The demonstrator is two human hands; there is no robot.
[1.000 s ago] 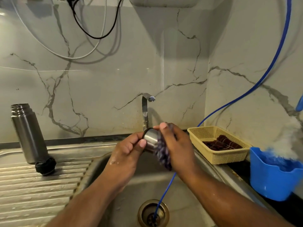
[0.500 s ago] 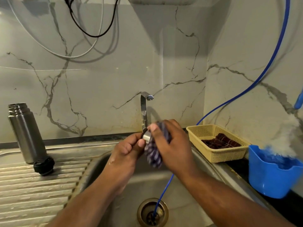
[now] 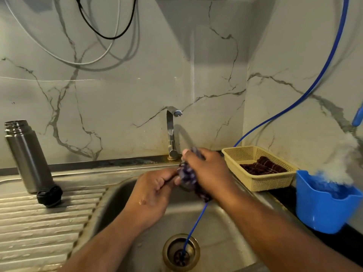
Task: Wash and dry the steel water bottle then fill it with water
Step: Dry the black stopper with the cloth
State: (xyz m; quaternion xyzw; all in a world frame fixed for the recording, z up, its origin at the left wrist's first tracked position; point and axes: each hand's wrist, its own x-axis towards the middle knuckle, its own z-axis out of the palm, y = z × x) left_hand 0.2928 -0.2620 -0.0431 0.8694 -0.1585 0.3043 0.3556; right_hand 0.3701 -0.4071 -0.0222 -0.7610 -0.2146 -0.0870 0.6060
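The steel water bottle (image 3: 27, 156) stands upright and uncapped on the draining board at the far left, with a black stopper (image 3: 49, 196) lying at its foot. Over the sink (image 3: 222, 228), my left hand (image 3: 153, 193) grips a small steel cup, the bottle's cap, which is now almost wholly hidden. My right hand (image 3: 208, 171) holds a purple checked cloth (image 3: 187, 174) wrapped over that cup. The tap (image 3: 171, 132) stands just behind my hands, with no water running.
A thin blue hose (image 3: 193, 228) runs from the right wall into the sink drain (image 3: 180, 252). A yellow basket (image 3: 261, 183) with a dark cloth sits right of the sink. A blue plastic holder (image 3: 322, 211) holding a white brush stands at the far right. Cables hang above.
My right hand has pulled the cloth over the steel cup, which was plainly visible a second ago and is now covered. Both hands stay over the sink.
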